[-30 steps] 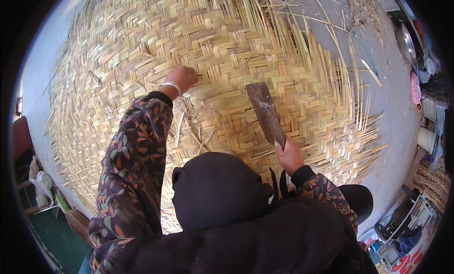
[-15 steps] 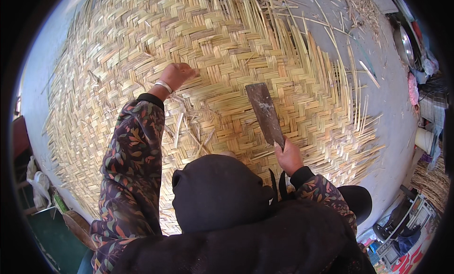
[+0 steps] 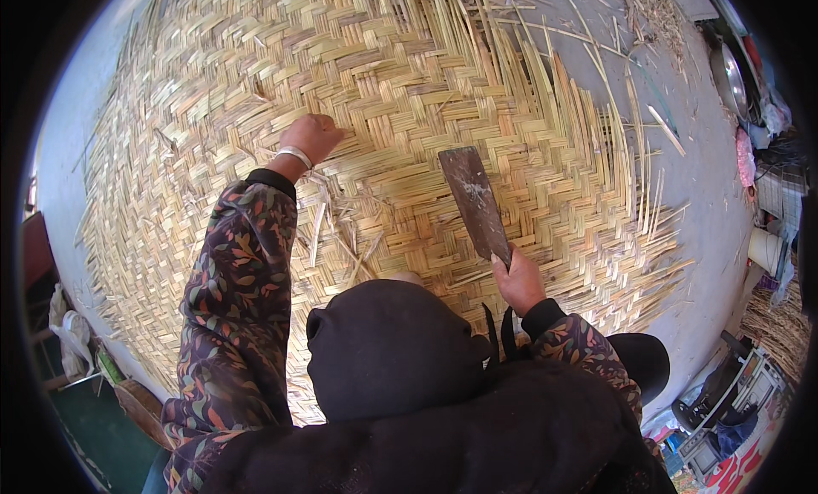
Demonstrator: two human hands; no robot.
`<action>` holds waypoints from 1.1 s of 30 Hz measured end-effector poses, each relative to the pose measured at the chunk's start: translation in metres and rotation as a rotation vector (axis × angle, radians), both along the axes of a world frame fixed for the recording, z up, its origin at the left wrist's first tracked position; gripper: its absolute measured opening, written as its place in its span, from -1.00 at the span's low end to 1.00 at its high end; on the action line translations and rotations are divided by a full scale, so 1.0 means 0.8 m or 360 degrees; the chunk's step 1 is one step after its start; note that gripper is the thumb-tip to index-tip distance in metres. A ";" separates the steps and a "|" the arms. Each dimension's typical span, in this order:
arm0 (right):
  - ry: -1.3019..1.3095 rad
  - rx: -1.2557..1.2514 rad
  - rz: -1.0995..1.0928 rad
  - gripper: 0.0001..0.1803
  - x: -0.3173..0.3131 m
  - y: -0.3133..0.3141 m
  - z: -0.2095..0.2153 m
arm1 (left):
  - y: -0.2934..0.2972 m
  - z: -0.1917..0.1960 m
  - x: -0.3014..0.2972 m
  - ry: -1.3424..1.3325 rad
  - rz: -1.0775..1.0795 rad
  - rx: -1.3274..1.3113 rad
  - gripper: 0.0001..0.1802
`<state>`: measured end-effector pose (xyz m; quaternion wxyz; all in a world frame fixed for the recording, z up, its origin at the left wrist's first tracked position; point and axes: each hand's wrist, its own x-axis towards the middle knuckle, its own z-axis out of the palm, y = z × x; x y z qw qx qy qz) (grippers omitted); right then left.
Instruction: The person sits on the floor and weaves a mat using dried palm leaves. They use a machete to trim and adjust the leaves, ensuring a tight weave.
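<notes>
A large woven mat of pale yellow-green split strips spreads beneath me in a zigzag pattern. My left hand is closed, low over the middle of the weave beside strip ends. What its fingers hold, if anything, is hidden. In my right hand is a flat, dark brown rectangular blade-like tool with pale scuffs, held by its near end. It points away from me over the mat; whether it is wood or metal I cannot tell. Loose strip scraps lie on the weave between my hands.
Unwoven strip ends fan out along the mat's right side. Loose strips litter the grey floor. A metal basin, bags and bundled straw crowd the right edge. At left lies a white plastic bag.
My left hand has shifted slightly left. The brown tool has tilted a little further left at its far end, still in my right hand.
</notes>
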<state>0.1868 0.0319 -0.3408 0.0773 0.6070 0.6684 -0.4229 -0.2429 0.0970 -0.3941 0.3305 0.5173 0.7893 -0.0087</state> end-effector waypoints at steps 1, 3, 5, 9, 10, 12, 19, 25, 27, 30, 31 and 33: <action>0.0014 -0.0007 -0.0020 -0.61 0.000 0.000 0.001 | 0.000 -0.001 0.000 0.0016 -0.0008 -0.0023 -0.58; 0.0007 -0.0009 -0.0004 -0.61 -0.001 0.001 0.002 | 0.001 -0.003 -0.001 0.0025 -0.0018 -0.0046 -0.56; 0.0024 -0.0003 -0.0007 -0.62 -0.001 0.001 0.003 | 0.002 -0.005 -0.001 0.0011 -0.0023 -0.0051 -0.55; 0.0044 0.0033 -0.0031 -0.64 -0.002 0.001 0.002 | -0.001 -0.012 -0.004 0.0010 -0.0070 -0.0055 -0.56; 0.0064 0.0043 -0.0058 -0.64 -0.002 0.000 0.001 | -0.002 -0.015 -0.005 0.0027 -0.0051 -0.0073 -0.59; 0.0064 0.0021 -0.0056 -0.65 -0.002 -0.001 -0.002 | -0.005 -0.023 -0.012 0.0022 -0.0188 -0.0056 -0.66; 0.0148 0.0027 -0.0112 -0.65 -0.002 -0.002 -0.011 | 0.000 -0.053 -0.039 0.0237 -0.1209 0.0574 -0.75; 0.0130 0.0061 -0.0061 -0.64 -0.001 0.000 -0.010 | -0.007 -0.026 -0.018 -0.0137 0.0015 0.0053 -0.63; 0.0109 0.0044 -0.0052 -0.64 0.000 0.000 -0.010 | -0.009 -0.018 -0.010 -0.0080 0.0059 0.0089 -0.60; 0.0157 0.0049 -0.0081 -0.64 -0.001 0.000 -0.010 | -0.011 -0.019 -0.011 -0.0156 0.0073 0.0120 -0.59; 0.0203 0.0036 -0.0119 -0.64 -0.001 0.000 -0.011 | -0.011 -0.023 -0.014 -0.0250 0.0062 0.0138 -0.59; 0.0158 0.0016 -0.0083 -0.63 -0.001 0.001 -0.010 | -0.010 -0.031 -0.021 -0.0448 0.0080 0.0180 -0.61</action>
